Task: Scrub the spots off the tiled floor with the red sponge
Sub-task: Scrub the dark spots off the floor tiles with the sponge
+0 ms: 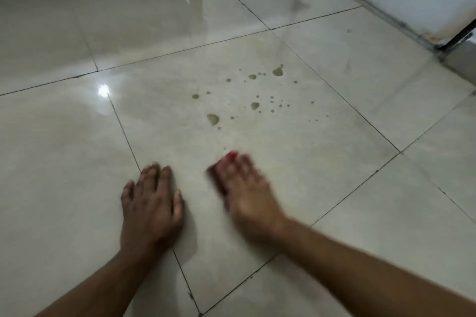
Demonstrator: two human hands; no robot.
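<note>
While the left hand [152, 203] rests flat on the tiled floor [296, 175] with fingers straight and holding nothing, the right hand [244, 188], blurred, presses down on the red sponge [226, 162]. Mostly hidden beneath the fingers, the sponge seems to run lengthwise toward the spots [252, 95], which lie apart from it, farther up the same tile.

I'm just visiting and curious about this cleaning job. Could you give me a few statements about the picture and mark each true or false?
1. The right hand lies over the red sponge. True.
2. The left hand holds a brush. False: it rests flat on the floor, holding nothing.
3. The spots lie beyond the sponge, on the same tile. True.
4. The floor is already spotless. False: many brownish spots remain.
</note>
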